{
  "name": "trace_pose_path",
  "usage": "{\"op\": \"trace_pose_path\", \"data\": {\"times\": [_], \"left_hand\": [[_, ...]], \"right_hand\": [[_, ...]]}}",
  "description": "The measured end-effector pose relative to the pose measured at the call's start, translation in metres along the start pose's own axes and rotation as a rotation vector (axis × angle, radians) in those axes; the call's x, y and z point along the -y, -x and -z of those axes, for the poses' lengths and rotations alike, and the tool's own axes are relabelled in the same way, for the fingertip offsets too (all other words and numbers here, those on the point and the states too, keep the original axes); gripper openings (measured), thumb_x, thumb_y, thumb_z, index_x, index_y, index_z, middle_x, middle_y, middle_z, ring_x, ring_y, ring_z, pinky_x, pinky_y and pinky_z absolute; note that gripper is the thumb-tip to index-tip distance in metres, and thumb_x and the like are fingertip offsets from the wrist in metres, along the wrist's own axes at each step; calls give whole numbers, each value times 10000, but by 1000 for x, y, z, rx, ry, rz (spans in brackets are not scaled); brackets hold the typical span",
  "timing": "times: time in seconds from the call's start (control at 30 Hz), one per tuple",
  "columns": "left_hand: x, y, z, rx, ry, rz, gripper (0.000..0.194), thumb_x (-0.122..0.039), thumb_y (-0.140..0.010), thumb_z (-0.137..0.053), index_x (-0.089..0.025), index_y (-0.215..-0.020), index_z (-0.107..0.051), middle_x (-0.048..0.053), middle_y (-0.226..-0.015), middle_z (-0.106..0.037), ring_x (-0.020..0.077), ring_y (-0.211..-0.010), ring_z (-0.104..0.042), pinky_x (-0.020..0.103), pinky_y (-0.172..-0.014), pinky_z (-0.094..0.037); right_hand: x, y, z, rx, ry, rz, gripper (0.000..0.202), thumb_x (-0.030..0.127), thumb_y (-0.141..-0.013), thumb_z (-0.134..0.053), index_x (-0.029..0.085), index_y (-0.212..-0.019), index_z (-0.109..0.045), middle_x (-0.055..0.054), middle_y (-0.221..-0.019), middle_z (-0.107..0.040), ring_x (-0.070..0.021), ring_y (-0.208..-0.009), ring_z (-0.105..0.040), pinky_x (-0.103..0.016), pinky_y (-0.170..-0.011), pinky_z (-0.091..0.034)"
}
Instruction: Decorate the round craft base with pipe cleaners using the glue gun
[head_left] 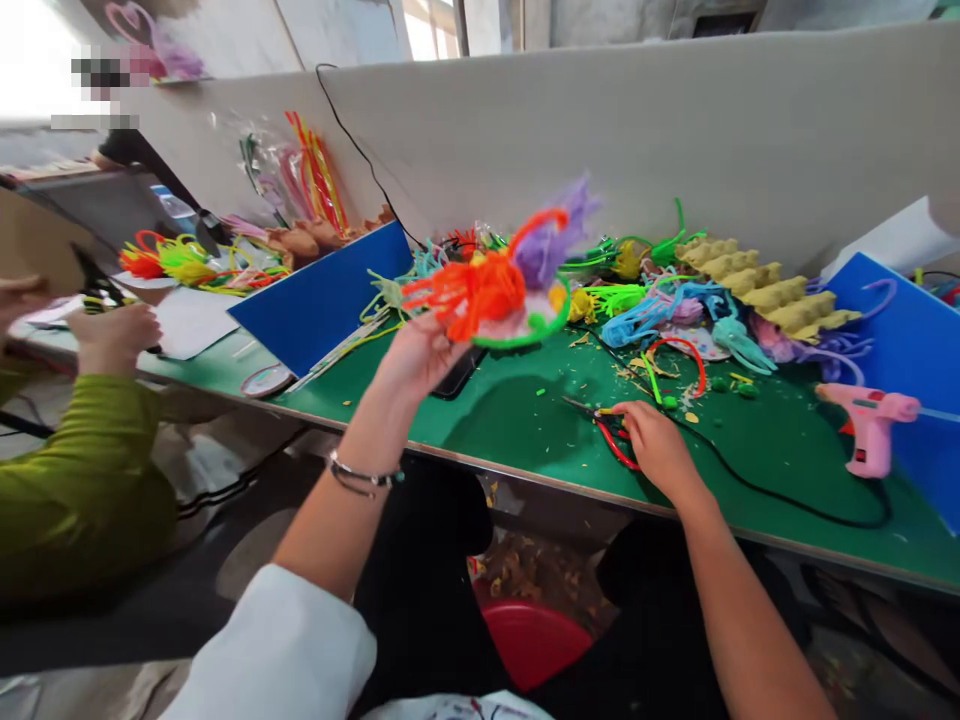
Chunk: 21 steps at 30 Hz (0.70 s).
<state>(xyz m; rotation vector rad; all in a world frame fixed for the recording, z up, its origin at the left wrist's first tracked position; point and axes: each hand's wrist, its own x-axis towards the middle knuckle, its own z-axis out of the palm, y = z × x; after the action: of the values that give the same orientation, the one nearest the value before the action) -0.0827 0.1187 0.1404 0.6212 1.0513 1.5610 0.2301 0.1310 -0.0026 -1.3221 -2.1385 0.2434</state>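
My left hand (421, 362) is closed on the edge of a pipe-cleaner craft piece (487, 295), holding it up over the table. The piece has a fluffy orange figure with a curved neck, a purple one behind it, and a round base with a green rim; it is slightly blurred. On the green tabletop, my right hand (660, 450) has its fingers closed on the handle of red-handled pliers (616, 440), whose dark pointed jaws face left. Small green scraps and a red curved pipe cleaner (694, 360) lie beyond the right hand.
A pink glue gun (870, 425) stands at right with its black cord (780, 500) across the table. Blue boards (322, 300) flank the workspace. Colourful pipe-cleaner figures and a yellow egg tray (765, 285) line the back. At left, a co-worker's hand (116, 335) holds a cutting tool.
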Motion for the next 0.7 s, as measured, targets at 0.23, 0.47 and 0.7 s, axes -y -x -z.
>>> {"op": "trace_pose_path", "data": {"times": [0.23, 0.47, 0.7], "left_hand": [[96, 15, 36, -31, -117, 219, 213, 65, -709, -691, -129, -778, -637, -7, -648, -707, 88, -526, -664, 135, -506, -541], [104, 2, 43, -53, -159, 165, 216, 2, -763, -695, -136, -930, -688, -5, -789, -743, 85, -630, -663, 142, -593, -532], [101, -12, 48, -126, -105, 145, 351, -78, -846, -670, -185, -1176, -618, -27, -813, -728, 59, -627, -666, 136, -608, -531]], "right_hand": [[-7, 1, -2, -24, 125, -55, 441, 86, -867, -362, 147, -1181, -666, -143, -1012, -666, -266, -976, -591, -409, -889, -499], [-18, 1, -3, -25, 141, -68, 417, 159, -918, -344, 179, -1103, -717, -134, -932, -610, -268, -919, -559, -436, -870, -505], [-25, -9, -4, -101, 168, -95, 467, 186, -924, -335, 192, -1252, -667, -170, -1211, -588, -300, -1145, -544, -509, -1003, -454]]}}
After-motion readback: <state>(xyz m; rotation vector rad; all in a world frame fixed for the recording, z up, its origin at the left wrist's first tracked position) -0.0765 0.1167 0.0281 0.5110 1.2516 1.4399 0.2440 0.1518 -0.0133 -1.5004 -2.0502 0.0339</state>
